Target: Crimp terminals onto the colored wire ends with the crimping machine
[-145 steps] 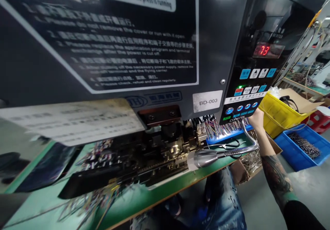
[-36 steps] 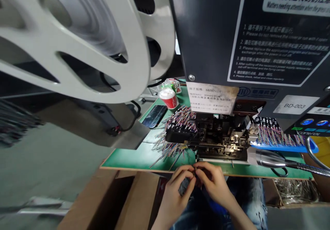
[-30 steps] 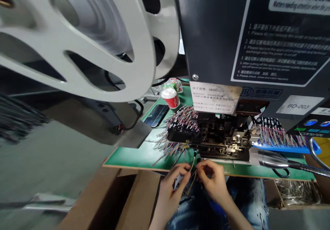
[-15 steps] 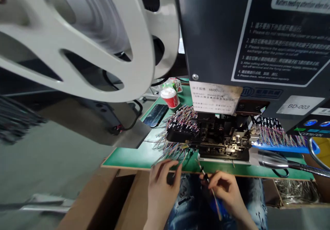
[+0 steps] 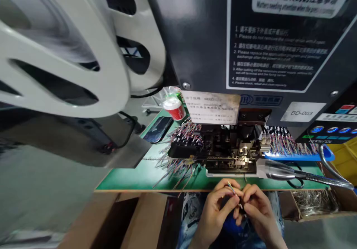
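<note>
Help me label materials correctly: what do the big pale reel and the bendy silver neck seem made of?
Big pale reel: probably smooth plastic, given its soft sheen and rounded cutouts, though painted metal is possible.
Bendy silver neck: metal, perhaps chromed, judging by its ribs and bright reflections.

The green table (image 5: 119, 178) bears wire bundles (image 5: 182, 159), a phone (image 5: 158, 129), a machine (image 5: 231, 159) and a cup (image 5: 174, 108).

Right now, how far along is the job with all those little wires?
Hard to say exactly. Maybe done: the lined-up wires in the blue tray. In hand: thin wires pinched in the left hand, with the right hand close by. Maybe left: the messy wire pile beside the machine.
</note>
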The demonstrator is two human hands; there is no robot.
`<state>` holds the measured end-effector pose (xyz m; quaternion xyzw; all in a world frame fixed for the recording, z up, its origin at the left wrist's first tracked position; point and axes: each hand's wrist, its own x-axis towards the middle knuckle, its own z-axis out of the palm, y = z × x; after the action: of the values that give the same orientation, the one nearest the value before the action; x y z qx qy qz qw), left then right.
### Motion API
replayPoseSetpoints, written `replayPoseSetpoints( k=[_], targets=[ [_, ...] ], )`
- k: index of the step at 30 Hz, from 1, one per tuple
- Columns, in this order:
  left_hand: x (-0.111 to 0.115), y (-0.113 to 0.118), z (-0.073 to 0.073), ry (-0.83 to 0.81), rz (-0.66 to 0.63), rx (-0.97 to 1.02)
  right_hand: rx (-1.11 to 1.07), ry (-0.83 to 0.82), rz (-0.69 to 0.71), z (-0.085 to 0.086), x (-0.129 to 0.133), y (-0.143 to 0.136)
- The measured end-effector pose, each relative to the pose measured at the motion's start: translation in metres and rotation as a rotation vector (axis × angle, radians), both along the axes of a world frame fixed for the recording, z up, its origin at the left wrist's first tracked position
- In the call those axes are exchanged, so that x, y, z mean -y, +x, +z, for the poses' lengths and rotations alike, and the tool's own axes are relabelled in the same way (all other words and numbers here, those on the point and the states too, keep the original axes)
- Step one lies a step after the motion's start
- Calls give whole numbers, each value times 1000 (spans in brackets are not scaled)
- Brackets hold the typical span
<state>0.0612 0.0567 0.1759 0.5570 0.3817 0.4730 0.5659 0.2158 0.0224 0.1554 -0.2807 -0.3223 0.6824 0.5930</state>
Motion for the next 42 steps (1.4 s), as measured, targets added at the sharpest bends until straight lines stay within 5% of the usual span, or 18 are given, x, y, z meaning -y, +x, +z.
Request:
replayPoseSetpoints(
  k=[6,13,20,26,35,42],
  targets=[
    [-10,11,2,100,35,-20,-19,-73,34,6,-10,6],
    [-16,6,-14,65,46,29,58,-7,60,-11,-19,11],
    [-25,6,-21,-67,-191,239,101,49,149,-19,-21,15],
    [-27,8,-20,-127,-237,381,40,67,182,-19,-23,14],
    [-14,0,14,-157,-61,153,-27,36,82,-16,-27,6],
    [-12,3,0,-151,-50,124,-73,3,34,-25,-27,1]
  ],
)
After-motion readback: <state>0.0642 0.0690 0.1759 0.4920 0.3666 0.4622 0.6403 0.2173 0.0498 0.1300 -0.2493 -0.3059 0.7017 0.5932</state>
